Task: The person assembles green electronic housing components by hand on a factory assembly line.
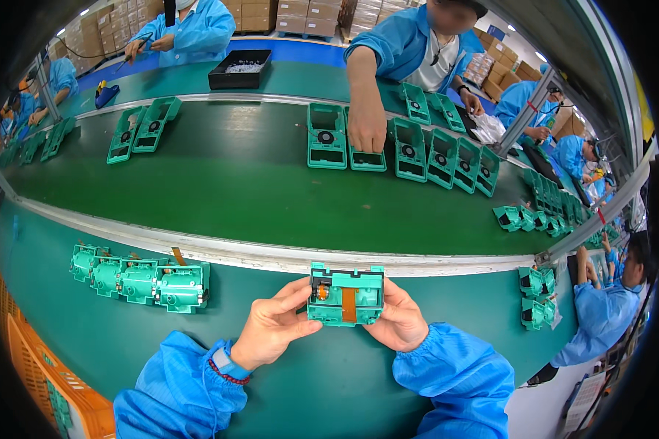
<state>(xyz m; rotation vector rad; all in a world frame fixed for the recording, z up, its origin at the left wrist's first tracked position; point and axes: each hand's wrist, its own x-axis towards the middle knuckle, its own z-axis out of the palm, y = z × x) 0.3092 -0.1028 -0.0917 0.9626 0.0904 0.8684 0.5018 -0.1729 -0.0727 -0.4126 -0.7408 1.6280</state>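
Between both hands I hold a green plastic housing (pixel 329 311) above the green tabletop. It has a flat orange-brown ribbon cable down its middle and a small copper-coloured round part at its left. My left hand (pixel 274 322) grips its left side, fingers and thumb closed on the edge. On the opposite side my right hand (pixel 399 318) pinches the right edge, its fingertips partly hidden behind the housing. To the left, a row of similar green housings (pixel 143 279) stands on the table, an orange-brown strip sticking up from the rightmost one.
Beyond a pale metal rail (pixel 220 249) runs a green conveyor belt (pixel 234 197) carrying open green casings (pixel 410 151); a co-worker's hand (pixel 367 128) touches one. More housings (pixel 537 296) sit at the table's right. An orange crate (pixel 47 373) stands at lower left, a black tray (pixel 239 69) across the belt.
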